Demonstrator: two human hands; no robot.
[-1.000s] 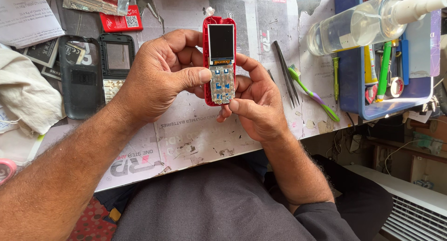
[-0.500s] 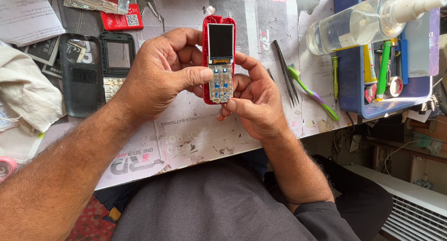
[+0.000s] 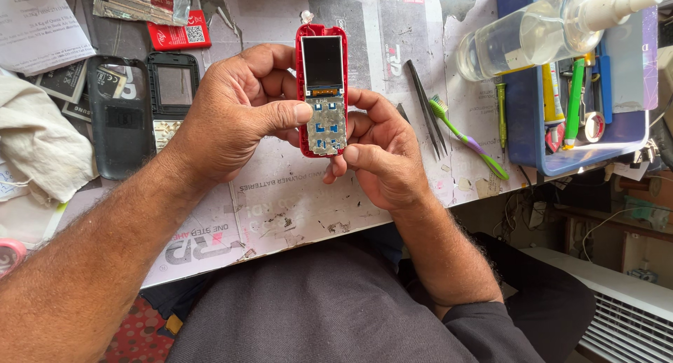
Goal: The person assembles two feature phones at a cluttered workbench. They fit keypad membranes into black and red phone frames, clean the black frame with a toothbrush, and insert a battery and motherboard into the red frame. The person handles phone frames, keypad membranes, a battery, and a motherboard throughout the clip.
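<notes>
A workbench (image 3: 294, 202) papered over with printed sheets is filling most of the view, and a blue plastic tray (image 3: 533, 149) is sitting at its right end, carrying a clear spray bottle (image 3: 540, 33) laid on its side across screwdrivers and other small tools. At the far left a crumpled white cloth (image 3: 38, 142) is lying on the bench, and just beside it a dark phone back cover (image 3: 120, 118) and a black phone front frame (image 3: 173, 90) are resting next to each other. The left hand (image 3: 231, 118) is curling around the left edge of a red phone body (image 3: 321, 90), its thumb pressing on the bare metal keypad board near the middle of the phone. The right hand (image 3: 382, 149) is cupping the phone from the right and from below, its thumb pinching against the lower right corner of the board while its fingers are wrapping behind the casing. The phone is being held upright just above the bench, screen end away from the person, with its dark display showing above the keypad contacts. Right of the hands, a pair of dark tweezers (image 3: 424, 107) is lying on the paper, and a green and purple toothbrush (image 3: 466, 135) is lying just beside them, bristles toward the far edge.
</notes>
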